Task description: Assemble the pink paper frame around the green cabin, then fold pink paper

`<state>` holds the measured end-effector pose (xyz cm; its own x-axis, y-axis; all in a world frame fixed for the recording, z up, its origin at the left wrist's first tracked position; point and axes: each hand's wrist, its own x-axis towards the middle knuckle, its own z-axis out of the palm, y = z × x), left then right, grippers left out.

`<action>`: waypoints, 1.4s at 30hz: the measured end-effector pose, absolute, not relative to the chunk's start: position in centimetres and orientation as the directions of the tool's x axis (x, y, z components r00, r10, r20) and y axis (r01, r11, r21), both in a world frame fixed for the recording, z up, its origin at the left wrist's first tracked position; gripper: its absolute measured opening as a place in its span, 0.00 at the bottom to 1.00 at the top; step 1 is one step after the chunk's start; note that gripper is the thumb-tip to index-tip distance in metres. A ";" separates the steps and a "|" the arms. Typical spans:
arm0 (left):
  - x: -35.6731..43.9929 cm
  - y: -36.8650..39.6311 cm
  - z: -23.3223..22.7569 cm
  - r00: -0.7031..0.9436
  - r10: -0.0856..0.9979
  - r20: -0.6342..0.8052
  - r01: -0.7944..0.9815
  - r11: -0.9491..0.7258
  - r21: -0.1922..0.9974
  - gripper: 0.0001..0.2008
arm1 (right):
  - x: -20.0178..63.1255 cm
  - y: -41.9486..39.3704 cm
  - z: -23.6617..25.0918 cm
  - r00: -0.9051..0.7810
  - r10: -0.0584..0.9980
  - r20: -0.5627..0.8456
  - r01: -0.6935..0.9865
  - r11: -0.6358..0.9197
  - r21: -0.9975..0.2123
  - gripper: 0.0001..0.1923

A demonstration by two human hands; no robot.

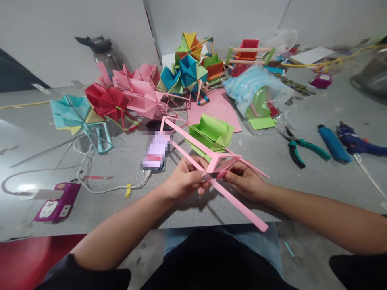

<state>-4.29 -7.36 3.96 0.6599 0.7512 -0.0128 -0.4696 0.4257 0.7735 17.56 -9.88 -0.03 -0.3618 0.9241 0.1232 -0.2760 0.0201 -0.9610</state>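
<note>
A frame of pink sticks [190, 139] is held above the near edge of the table, one long stick slanting down toward my lap. My left hand [189, 177] closes around its near corner, thumb on top. My right hand [246, 181] pinches the same corner from the other side, by a small pink loop or strip [223, 174] whose kind I cannot make out. Just beyond the frame lies a light green folded-paper piece [211, 131], partly hidden by the sticks. Some of my fingertips are hidden behind the sticks.
Left of my hands lies a phone [156, 152] on a white cable. Pliers [302, 147], a blue cylinder [334, 143] and a blue glue gun [356, 139] lie at right. Folded-paper wheels [145, 94] crowd the back, near a plastic bag [254, 90]. A purple box [57, 203] sits at left.
</note>
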 end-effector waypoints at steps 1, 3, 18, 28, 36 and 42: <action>-4.3 -7.3 4.0 0.664 0.747 -0.010 -0.466 0.425 0.776 0.17 | 17.4 -10.0 0.1 -0.372 0.919 0.129 -0.286 0.019 -0.958 0.14; -4.4 -7.3 4.0 0.678 0.735 0.001 -0.456 0.419 0.785 0.16 | 17.3 -10.0 0.1 -0.380 0.914 0.142 -0.292 0.027 -0.956 0.14; -4.2 -6.9 4.2 0.688 0.724 -0.049 -0.407 0.441 0.800 0.19 | 17.3 -10.0 0.0 -0.400 0.914 0.075 -0.291 -0.049 -0.956 0.15; -4.7 -6.2 3.5 0.662 0.749 -0.028 -0.449 0.427 0.785 0.17 | 18.5 -9.0 -0.8 -0.328 0.942 0.071 -0.181 0.011 -0.983 0.17; -4.2 -6.1 3.7 0.634 0.773 -0.026 -0.448 0.395 0.802 0.17 | 17.8 -9.0 -0.7 -0.316 0.949 0.009 -0.245 -0.072 -0.967 0.16; -3.8 -6.1 3.5 0.639 0.768 -0.046 -0.433 0.408 0.804 0.18 | 17.4 -9.5 -0.2 -0.337 0.941 -0.039 -0.285 -0.141 -0.948 0.16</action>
